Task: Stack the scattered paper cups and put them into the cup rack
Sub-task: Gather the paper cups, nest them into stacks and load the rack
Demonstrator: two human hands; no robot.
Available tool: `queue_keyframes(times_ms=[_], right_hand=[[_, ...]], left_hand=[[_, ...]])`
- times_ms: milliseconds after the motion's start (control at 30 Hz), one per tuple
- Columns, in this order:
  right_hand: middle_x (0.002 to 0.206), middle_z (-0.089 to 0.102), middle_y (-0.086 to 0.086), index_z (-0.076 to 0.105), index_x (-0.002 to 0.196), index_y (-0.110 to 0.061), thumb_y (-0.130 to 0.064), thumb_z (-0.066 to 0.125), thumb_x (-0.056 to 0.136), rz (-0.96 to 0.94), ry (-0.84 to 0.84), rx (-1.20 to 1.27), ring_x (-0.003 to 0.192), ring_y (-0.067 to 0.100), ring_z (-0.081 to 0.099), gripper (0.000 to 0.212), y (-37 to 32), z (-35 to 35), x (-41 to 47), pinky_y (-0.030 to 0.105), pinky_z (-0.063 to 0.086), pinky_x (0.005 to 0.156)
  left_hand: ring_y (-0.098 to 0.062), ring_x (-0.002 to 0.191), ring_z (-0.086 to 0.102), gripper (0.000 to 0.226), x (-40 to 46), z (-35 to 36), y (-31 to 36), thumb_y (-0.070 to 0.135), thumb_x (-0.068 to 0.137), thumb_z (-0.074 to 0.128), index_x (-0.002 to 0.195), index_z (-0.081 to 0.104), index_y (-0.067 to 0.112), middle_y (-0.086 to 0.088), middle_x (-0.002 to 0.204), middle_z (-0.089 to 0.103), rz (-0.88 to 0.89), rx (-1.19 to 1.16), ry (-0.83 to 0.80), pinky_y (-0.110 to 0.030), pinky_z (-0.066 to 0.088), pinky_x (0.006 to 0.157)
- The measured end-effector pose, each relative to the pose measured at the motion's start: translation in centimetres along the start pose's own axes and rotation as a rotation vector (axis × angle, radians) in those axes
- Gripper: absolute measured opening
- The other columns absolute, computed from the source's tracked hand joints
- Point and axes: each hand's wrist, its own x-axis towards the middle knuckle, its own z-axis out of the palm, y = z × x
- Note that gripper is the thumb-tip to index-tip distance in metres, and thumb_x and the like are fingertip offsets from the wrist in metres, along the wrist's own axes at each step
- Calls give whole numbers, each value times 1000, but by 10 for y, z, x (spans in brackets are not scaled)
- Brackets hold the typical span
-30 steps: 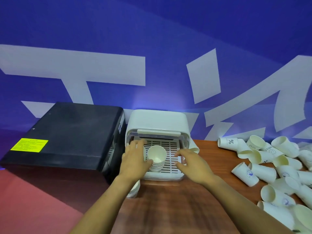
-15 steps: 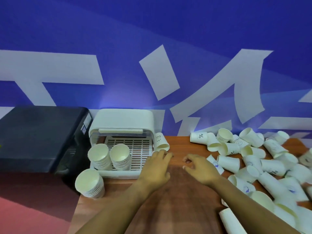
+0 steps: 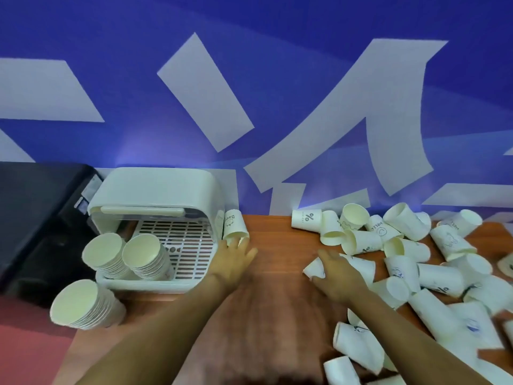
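Background: blue wall [image 3: 277,65] with large white shapes; brown wooden worktop [image 3: 277,301] below.
Far left: black box [image 3: 36,218], just beside cup rack.
Cup stack outside rack: upright on worktop [image 3: 83,304], touching rack's front left corner.
Cup rack [image 3: 155,195]: white, lid raised, slotted tray inside.
Stacks in rack: two [image 3: 127,257], side by side at tray's left front.
Single cup [image 3: 235,226]: lying against rack's right wall.
Left hand [image 3: 236,262]: fingers spread, fingertips at single cup's rim; grip cannot be told.
Right hand [image 3: 337,276]: fingers spread, resting on a fallen cup [image 3: 315,269].
Scattered cups [image 3: 416,259]: heaped on worktop's right side, mostly on their sides.
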Motion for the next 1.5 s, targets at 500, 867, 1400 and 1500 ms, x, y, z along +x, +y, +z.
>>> queue_keyframes(times_ms=[500,867,1400,1500], right_hand=[[140,34,1,32,136,-25,-45,61,81,-26,-28,-60,124,23,35,65,20,30,52,33,39,98],[134,43,0,34,134,-25,-45,56,85,-21,-30,-56,118,22,42,58,21,39,69,34,42,95],[126,49,-5,38,128,-25,-46,62,81,-7,71,56,114,16,48,57,9,19,14,29,43,78],[129,47,-4,36,130,-24,-45,62,82,-19,57,36,115,17,47,58,-1,19,0,30,44,82]], left_hand=[[-39,141,16,49,99,29,-28,26,98,42,144,25,16,-17,151,23,9,377,-126,-63,16,110],[-31,121,44,30,130,22,-36,17,98,37,125,51,15,-8,129,52,78,273,-133,-38,42,87],[-30,100,61,24,38,-11,-9,20,95,44,110,62,15,-9,111,66,-168,-514,14,-34,46,77],[-29,101,62,27,14,-7,1,20,97,41,113,62,14,-10,110,67,-153,-488,-16,-34,46,77]])
